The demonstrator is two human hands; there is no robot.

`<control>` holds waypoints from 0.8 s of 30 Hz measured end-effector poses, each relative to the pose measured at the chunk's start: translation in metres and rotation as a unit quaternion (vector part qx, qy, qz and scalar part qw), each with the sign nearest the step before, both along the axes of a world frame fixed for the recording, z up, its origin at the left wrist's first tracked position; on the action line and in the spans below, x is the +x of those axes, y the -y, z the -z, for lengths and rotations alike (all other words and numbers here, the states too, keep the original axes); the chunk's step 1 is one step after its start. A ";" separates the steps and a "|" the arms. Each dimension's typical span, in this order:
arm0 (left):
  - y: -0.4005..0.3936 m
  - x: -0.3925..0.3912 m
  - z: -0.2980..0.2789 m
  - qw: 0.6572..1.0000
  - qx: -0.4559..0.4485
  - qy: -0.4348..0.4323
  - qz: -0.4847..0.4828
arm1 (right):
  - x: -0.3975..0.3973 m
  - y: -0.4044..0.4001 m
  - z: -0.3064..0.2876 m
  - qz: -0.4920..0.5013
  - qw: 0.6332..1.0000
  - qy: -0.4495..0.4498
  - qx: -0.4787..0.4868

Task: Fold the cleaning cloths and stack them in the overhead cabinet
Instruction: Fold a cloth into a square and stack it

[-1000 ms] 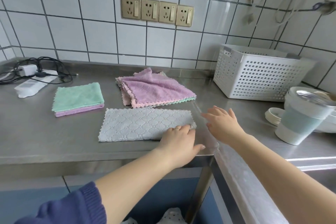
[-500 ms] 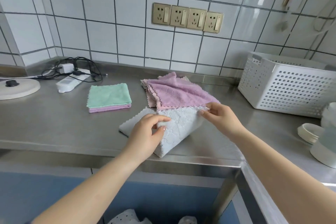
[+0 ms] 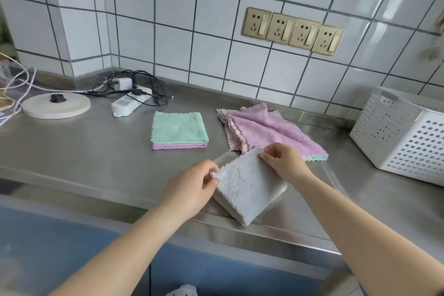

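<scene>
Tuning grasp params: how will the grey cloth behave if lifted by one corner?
Probably floppy: the grey cloth already bends into a fold where the left hand and right hand pinch its corners. Likely light, as fingertip pinches suffice. Its fold may fall open, and it could slide on the smooth steel counter.

A wall of glossy white square tiles with dark grout fills the upper half, turning a corner at about 10 o'clock. At 1 o'clock a row of four brass-coloured wall sockets with switches is set into the tiles. Soft daylight glints off the tiles at 2 o'clock. Below runs a brushed stainless-steel countertop with a low raised back edge. Under its front lip, at 7 o'clock, are blue cabinet fronts.
</scene>
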State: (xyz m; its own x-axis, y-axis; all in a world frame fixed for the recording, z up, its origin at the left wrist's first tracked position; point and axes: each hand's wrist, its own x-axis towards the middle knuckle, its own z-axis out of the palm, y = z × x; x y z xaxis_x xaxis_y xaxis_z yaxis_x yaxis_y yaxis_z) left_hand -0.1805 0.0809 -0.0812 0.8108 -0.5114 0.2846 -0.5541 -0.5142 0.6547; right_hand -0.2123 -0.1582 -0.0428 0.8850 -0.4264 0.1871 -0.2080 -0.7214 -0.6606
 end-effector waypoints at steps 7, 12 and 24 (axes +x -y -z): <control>-0.010 0.026 -0.003 1.000 -0.001 -0.005 -0.021 | 0.034 -0.016 0.004 -0.020 0.994 -0.055 -0.093; -0.014 0.039 -0.005 1.000 0.002 -0.001 -0.030 | 0.050 -0.023 0.010 -0.035 0.975 -0.073 -0.205; -0.012 0.034 -0.005 0.973 0.174 0.141 0.055 | 0.059 -0.024 0.015 -0.036 0.973 -0.091 -0.208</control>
